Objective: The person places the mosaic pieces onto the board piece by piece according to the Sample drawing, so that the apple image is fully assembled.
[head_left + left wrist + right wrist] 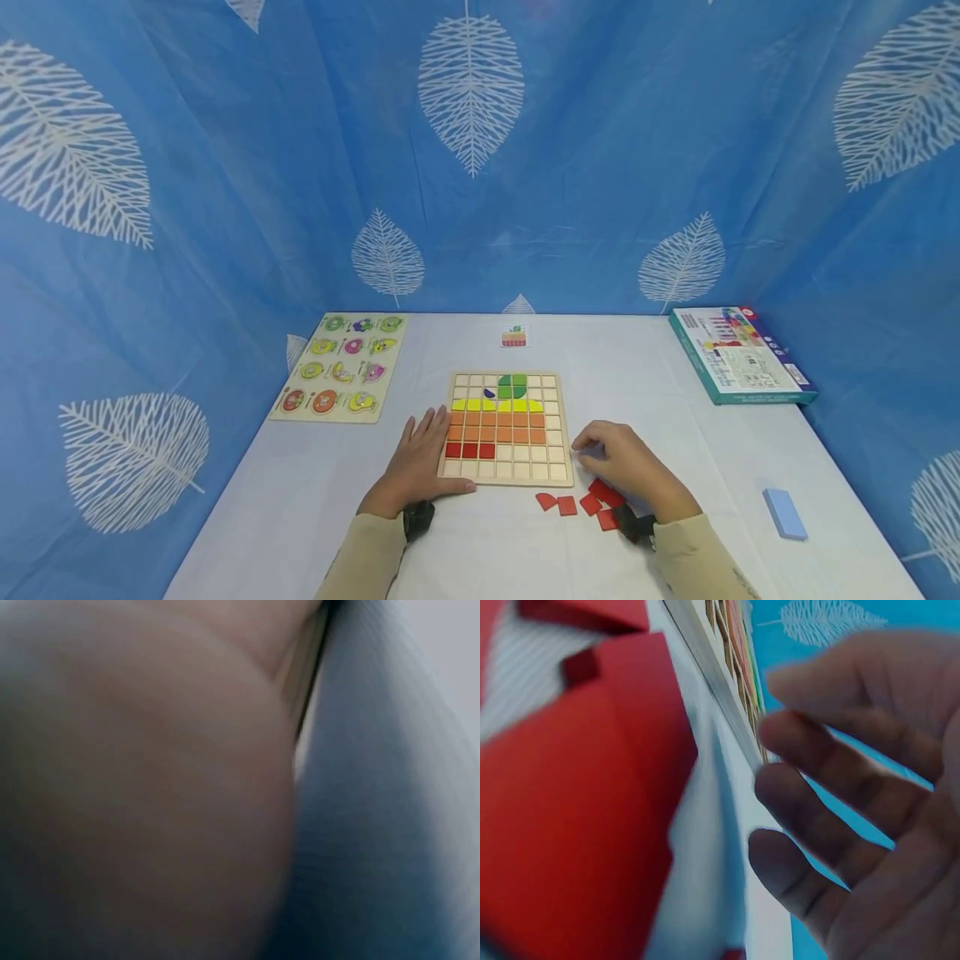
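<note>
Red tiles point(592, 500) lie loose on the tabletop point(675, 383) beside the grid board point(506, 429) — my left hand point(420, 458) rests flat, steadying its edge, while my right hand point(622, 458) hovers loosely curled, holding nothing.

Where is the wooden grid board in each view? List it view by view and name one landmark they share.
Head: the wooden grid board lies at the centre of the table, between the left hand and the right hand.
Left wrist: not clearly in it; the picture is a blur of skin and cloth.
Right wrist: its edge runs along the upper middle, beside the fingers.
Shared landmark: the red pieces, in the head and right wrist views.
</note>
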Action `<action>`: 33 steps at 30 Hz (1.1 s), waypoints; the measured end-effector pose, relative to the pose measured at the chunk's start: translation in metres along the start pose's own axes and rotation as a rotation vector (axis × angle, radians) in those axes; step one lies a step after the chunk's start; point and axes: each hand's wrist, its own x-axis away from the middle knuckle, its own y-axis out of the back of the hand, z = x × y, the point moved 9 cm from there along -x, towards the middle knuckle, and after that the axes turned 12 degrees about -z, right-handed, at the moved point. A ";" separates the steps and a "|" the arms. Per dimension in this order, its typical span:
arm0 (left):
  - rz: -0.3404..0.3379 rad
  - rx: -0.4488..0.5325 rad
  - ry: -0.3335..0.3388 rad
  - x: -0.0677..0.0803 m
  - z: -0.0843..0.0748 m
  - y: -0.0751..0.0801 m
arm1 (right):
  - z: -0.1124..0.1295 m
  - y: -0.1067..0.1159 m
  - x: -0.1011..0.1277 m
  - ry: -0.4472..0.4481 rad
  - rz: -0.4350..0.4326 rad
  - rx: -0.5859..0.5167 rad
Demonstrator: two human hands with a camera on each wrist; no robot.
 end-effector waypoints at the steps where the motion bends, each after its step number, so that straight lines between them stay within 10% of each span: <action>1: -0.002 0.003 0.001 -0.001 0.000 0.000 | -0.001 0.000 0.002 0.006 0.027 -0.007; 13: -0.013 0.002 0.004 0.000 0.000 0.003 | -0.004 0.001 0.031 -0.006 0.256 -0.021; 33: -0.007 0.015 0.014 0.001 0.001 0.000 | -0.007 0.007 0.028 -0.044 0.024 0.045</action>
